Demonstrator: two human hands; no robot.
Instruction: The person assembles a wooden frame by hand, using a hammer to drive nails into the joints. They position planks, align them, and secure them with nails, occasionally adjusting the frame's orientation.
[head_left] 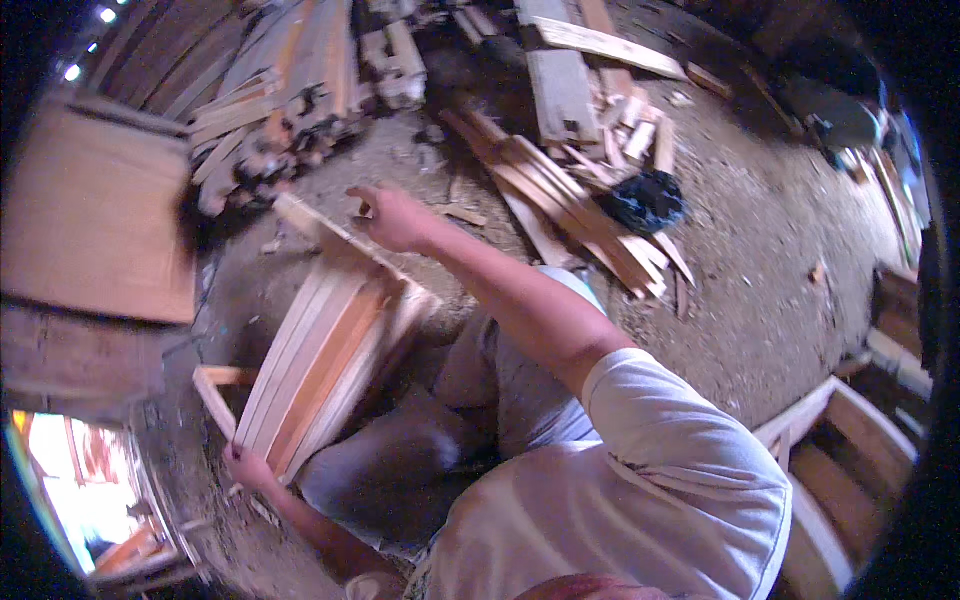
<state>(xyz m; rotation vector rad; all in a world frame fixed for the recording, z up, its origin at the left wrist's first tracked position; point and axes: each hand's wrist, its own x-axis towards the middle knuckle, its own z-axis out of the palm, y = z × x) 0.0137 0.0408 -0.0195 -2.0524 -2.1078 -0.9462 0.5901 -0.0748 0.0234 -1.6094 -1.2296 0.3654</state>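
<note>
A slatted wooden crate (pixel 312 358) made of light and orange-brown planks slants beside my bent legs. Along its far end runs a pale batten (pixel 345 235). My left hand (pixel 255 468) is closed around the crate's near lower corner. Just above the batten is my right hand (pixel 395 218), its fingers partly bent and apart, with nothing visible between them. Whether its lower fingers touch the batten I cannot tell. Next to the crate's left side a small wooden frame piece (pixel 218 395) sticks out.
Long boards (pixel 570 210) lie on the dirt floor ahead, with a dark bag (pixel 645 200) by them. Stacked planks (pixel 300 70) fill the far left. A flat brown panel (pixel 100 210) stands left. A wooden frame (pixel 840 460) is at my right.
</note>
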